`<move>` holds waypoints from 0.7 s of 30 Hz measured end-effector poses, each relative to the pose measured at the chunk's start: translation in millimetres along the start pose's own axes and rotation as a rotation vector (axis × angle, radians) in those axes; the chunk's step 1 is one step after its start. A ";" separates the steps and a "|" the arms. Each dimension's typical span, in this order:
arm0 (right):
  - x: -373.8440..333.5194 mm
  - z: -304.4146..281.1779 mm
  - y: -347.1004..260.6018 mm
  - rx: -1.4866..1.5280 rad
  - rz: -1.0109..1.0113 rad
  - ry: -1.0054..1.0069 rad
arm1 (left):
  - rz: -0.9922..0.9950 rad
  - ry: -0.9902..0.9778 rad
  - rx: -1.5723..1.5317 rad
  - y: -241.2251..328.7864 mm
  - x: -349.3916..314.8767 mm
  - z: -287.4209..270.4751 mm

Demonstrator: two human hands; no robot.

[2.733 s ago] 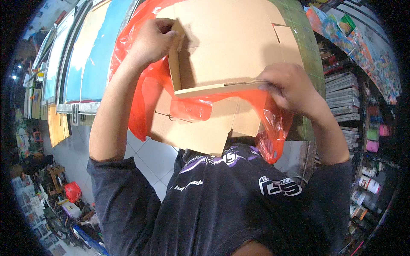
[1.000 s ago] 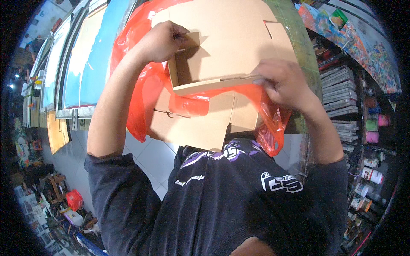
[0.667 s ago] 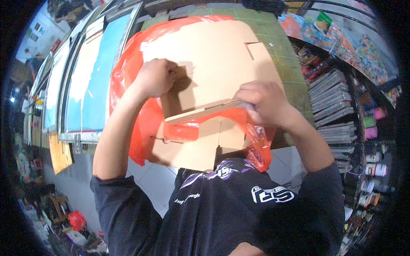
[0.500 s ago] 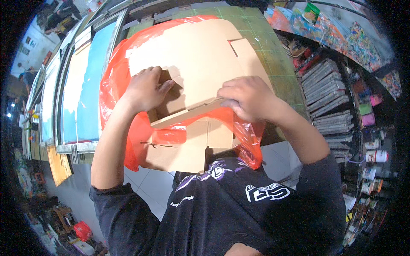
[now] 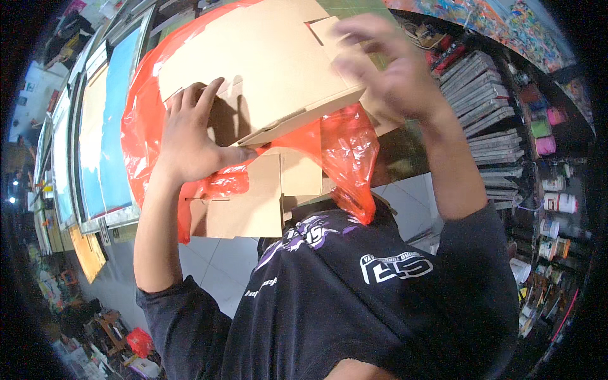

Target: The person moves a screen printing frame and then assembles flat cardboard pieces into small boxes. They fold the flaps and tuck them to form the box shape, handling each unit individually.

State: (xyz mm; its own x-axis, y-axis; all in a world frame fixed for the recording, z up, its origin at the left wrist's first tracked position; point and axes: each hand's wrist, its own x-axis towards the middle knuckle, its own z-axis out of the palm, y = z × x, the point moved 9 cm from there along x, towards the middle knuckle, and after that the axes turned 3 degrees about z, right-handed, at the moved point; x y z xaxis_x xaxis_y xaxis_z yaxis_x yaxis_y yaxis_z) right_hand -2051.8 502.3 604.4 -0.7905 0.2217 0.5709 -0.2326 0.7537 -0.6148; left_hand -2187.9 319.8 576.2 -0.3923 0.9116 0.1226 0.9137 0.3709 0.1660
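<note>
A brown cardboard sheet, creased and slotted like a box blank, lies over a red plastic bag. Its near edge is folded up into a low wall. At its left end rests my left hand, fingers spread and the thumb stretched out by the near corner. My right hand is above the right-hand flap, smeared by motion, its fingers apart with nothing seen between them. Nearer to me, another piece of cardboard juts past the table edge, partly covered by the red plastic.
The green table shows behind the cardboard. Framed screens with blue areas lean on the left. At the right are a stack of grey slats and shelves with several tubs. Pale floor tiles show below the table.
My right hand has left the near edge and moved up to the right flap. My left hand has spread its fingers. The cardboard and bag sit farther up and left in view.
</note>
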 end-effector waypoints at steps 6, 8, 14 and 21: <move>-74.2 -26.3 89.3 -0.012 0.927 -0.058 | 0.002 -0.006 -0.033 4.5 4.0 -1.7; -82.6 -13.3 76.4 0.362 0.936 -0.072 | 0.014 0.004 -0.023 2.4 3.6 0.7; -81.0 -15.8 49.3 0.637 0.431 -0.256 | 0.013 -0.021 0.005 3.5 3.0 -2.6; -88.3 -21.3 52.7 0.205 0.258 -0.214 | 0.036 0.012 0.008 3.5 2.1 -1.5</move>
State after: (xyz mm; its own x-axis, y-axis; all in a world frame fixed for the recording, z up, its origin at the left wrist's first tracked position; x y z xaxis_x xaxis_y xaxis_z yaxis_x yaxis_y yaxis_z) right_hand -1982.2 535.6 533.1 -0.9329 0.2378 0.2703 -0.1018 0.5459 -0.8317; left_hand -2185.7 322.7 578.5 -0.3603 0.9223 0.1399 0.9281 0.3394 0.1530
